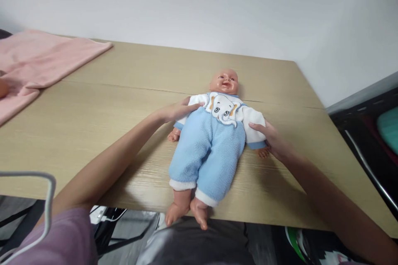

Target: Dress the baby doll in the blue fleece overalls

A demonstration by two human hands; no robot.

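Note:
A baby doll [214,145] lies on its back on the wooden table [130,70], its head toward the wall and its feet reaching past the near edge. It wears light blue fleecy trousers and a white top with an elephant face on the chest. My left hand [178,111] grips the doll's arm at the left, the thumb stretched over the white sleeve by the chest. At the other side my right hand [271,134] holds the sleeved arm, thumb on top and the other fingers mostly hidden behind it.
A pink blanket [56,54] covers the table's far left, with a skin-coloured object [3,87] partly in view on it. A white cable [49,203] hangs at lower left. Black-framed furniture [370,149] stands right of the table, and a pale wall [199,8] rises behind.

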